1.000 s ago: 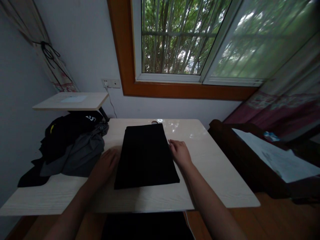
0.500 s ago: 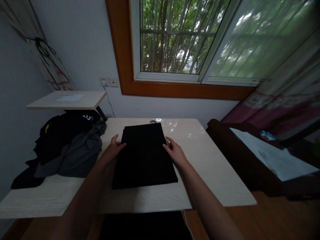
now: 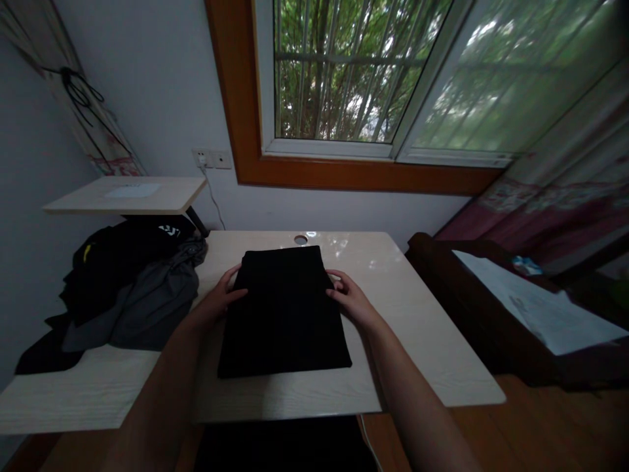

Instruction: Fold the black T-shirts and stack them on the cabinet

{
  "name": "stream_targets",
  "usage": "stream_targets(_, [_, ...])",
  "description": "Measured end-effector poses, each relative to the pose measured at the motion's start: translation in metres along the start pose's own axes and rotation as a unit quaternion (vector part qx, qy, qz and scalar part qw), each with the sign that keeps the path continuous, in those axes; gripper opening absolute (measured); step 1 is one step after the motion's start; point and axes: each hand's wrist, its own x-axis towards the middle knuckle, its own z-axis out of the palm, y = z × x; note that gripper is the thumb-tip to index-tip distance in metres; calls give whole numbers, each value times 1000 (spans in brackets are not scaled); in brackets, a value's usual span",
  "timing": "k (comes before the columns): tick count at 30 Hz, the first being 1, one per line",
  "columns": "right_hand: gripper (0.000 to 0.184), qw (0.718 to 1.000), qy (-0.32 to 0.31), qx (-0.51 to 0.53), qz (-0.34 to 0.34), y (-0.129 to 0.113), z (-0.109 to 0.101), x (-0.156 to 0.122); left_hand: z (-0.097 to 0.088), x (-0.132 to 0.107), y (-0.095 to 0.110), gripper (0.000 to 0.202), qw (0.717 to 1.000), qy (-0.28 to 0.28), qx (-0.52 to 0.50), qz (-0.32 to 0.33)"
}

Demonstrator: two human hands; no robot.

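A folded black garment [image 3: 284, 311] lies flat in the middle of a light wooden table [image 3: 417, 341]. My left hand [image 3: 217, 299] grips its left edge near the far end, thumb on top of the cloth. My right hand [image 3: 350, 299] grips the right edge at about the same height, fingers curled onto the fabric. The garment's far end looks slightly raised between the two hands.
A heap of black and grey clothes [image 3: 122, 288] lies on the table's left side under a small raised shelf [image 3: 128, 195]. A cable hole [image 3: 300, 240] sits at the table's back edge. A dark bed frame with white sheets [image 3: 545, 308] stands to the right.
Both hands moved from resting beside the garment to gripping its left and right edges near the far end. The garment has slid slightly toward me, uncovering the cable hole.
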Motion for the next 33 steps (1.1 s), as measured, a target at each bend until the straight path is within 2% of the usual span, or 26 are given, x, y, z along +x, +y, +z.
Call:
stream_targets(3, [54,995,32,-93,-27,0,4,2,0,-1,-1,96,1000,9,5,-7])
stream_targets(6, [56,974,64,-208,-67,1,9,4,1,3,-3,96,1000,17,19,-9])
stream_targets(9, [60,967,68,-239,-65,2,10,5,2,5,-3,97,999,15,42,-5])
stream_targets(12, [63,980,43,-191,-35,2,7,5,4,4,-1,97,999,6,51,16])
stream_targets(16, [57,999,11,-32,-9,-1,8,1,7,0,1,94,996,8,62,56])
stream_targets(20, [58,994,-4,111,22,-13,17,-3,10,-1,2,89,993,25,79,90])
stream_targets(26, [53,984,14,135,120,-19,24,1,15,4,4,90,994,59,86,39])
stream_targets(30, [59,985,-19,128,118,-17,22,4,19,4,10,89,993,47,94,62])
stream_targets(33, [62,986,-17,130,98,-22,20,8,20,5,14,91,993,36,78,81])
